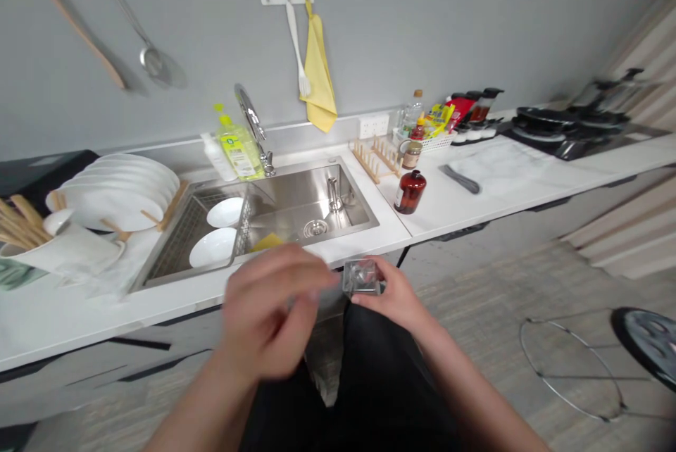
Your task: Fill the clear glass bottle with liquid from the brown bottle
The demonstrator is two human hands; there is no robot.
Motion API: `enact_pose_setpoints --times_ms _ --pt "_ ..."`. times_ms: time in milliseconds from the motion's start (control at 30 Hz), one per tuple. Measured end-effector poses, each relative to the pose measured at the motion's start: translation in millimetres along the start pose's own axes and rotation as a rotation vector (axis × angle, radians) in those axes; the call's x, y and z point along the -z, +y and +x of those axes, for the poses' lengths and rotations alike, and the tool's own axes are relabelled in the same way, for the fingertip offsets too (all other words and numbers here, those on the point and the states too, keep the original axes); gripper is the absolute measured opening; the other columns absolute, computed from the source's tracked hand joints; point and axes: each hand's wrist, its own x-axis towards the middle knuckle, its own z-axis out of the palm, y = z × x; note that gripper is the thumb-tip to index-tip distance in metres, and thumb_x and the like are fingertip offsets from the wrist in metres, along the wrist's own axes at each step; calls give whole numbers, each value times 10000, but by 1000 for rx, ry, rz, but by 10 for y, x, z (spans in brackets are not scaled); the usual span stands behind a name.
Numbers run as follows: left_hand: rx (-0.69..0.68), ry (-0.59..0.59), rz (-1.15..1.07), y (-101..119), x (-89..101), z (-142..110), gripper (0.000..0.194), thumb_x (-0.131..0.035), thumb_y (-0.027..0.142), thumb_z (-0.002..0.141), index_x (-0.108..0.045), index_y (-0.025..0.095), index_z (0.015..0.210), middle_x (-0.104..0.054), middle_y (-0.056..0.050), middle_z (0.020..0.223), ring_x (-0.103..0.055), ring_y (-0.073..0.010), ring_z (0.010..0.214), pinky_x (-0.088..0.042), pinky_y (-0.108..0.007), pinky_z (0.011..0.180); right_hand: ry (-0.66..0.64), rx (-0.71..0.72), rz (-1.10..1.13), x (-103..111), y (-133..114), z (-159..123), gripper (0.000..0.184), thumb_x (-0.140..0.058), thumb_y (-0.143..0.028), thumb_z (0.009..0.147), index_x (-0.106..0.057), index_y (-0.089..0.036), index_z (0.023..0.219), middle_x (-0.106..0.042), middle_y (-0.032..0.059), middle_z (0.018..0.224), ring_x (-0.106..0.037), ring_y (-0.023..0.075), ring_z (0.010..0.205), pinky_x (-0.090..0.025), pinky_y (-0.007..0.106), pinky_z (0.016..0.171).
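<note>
The right hand (395, 293) pinches a small clear square case (362, 277) just past the front edge of the white stone countertop (338, 251), before the stainless steel sink (317, 170) and grey wall (422, 29); the blurred left hand (269, 311) curls beside it, its grip impossible to tell.

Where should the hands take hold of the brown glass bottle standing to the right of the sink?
The brown glass bottle is best gripped around its wide, rounded body, below the narrow neck, with the hands coming from the front edge of the white counter. It stands upright, so the body should give a fuller, steadier wrap than the slim neck, and this approach passes no other items.
</note>
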Motion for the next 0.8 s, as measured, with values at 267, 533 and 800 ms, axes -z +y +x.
enact_pose_setpoints --times_ms 267,533,800 --pt "30 -272 -132 -141 -1715 930 1025 -1059 328 739 -612 314 1661 -720 -172 1579 -695 -400 1468 -554 -586 1242 143 -41 -28 880 4 -87 697 -1041 -504 783 -722 -274 1358 -845 84 1177 -787 319 989 -626 452 889" --pt "216 -389 -169 -133 -2887 1354 1327 -1143 252 584 -456 196 1717 -661 -245 1649 -693 -408 1494 -479 -532 1310 270 -117 -98 1463 54 -165 728 -1048 -536 760 -716 -282 1356 -843 108 1200 -792 324 962 -643 496 911" --pt "199 -292 -141 -177 -2887 1247 832 -1090 238 674 -663 226 1388 -830 -144 1358 -802 -360 1259 -580 -502 1165 327 -139 -117 1547 119 -143 743 -1052 -569 760 -721 -272 1356 -841 100 1136 -797 318 963 -661 486 907"
